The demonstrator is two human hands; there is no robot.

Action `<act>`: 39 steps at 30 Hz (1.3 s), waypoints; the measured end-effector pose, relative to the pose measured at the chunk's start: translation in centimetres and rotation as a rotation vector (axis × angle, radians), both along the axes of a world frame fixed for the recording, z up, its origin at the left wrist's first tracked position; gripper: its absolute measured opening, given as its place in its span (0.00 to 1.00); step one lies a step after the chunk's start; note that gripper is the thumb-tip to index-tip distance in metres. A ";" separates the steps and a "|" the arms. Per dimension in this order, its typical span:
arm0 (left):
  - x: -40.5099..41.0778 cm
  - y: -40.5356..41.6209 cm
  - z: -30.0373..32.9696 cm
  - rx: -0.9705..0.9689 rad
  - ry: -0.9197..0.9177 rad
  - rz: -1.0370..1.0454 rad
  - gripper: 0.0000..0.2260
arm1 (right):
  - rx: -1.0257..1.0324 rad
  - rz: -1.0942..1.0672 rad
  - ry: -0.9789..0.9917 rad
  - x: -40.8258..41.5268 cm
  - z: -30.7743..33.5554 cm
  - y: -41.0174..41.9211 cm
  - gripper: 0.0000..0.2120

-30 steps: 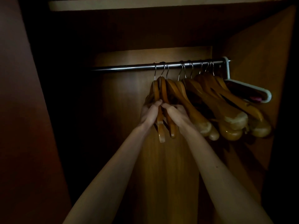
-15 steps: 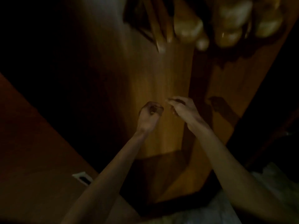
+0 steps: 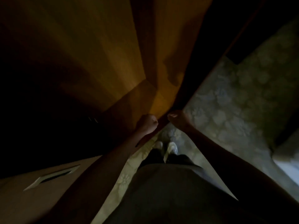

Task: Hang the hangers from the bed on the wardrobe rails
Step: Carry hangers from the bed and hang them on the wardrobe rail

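Note:
The view points steeply down and is dim and blurred. My left hand is curled into a loose fist in front of the wardrobe's lower edge, holding nothing. My right hand hangs beside it with fingers curled, nothing in it. The wooden wardrobe interior fills the upper left. No hanger and no rail are in view.
A wardrobe door with a recessed metal handle stands open at the lower left. Patterned carpet covers the floor to the right. My feet in pale shoes stand below my hands. A pale edge shows at the far right.
Both hands let go of the wooden hangers on the rail and dropped. The view swung down from the rail to the wardrobe floor and my feet.

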State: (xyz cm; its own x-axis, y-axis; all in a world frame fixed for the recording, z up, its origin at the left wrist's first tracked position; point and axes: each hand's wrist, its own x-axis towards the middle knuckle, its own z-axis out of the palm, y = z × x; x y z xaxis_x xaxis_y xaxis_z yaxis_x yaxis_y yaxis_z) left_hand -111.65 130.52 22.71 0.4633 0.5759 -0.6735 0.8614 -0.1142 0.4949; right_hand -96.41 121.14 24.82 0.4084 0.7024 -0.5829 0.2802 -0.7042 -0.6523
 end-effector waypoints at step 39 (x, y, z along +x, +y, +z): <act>4.7 -42.0 -9.6 0.039 0.339 -1.710 0.09 | -0.206 -2.023 0.702 -36.8 -13.5 -44.4 0.13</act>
